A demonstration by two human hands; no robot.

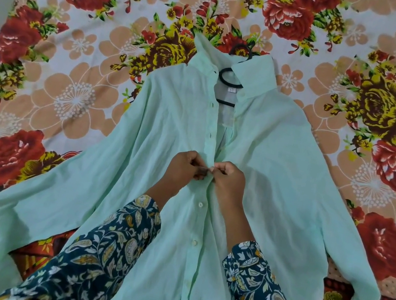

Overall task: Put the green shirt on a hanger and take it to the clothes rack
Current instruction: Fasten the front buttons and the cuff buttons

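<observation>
Both hands reach out of dark leaf-printed sleeves and meet on the front of the green shirt. The left hand and right hand each pinch an edge of its button band. Beyond them the front gapes open. The shirt lies flat on a flowered sheet, arms spread, with a black hanger inside the collar.
</observation>
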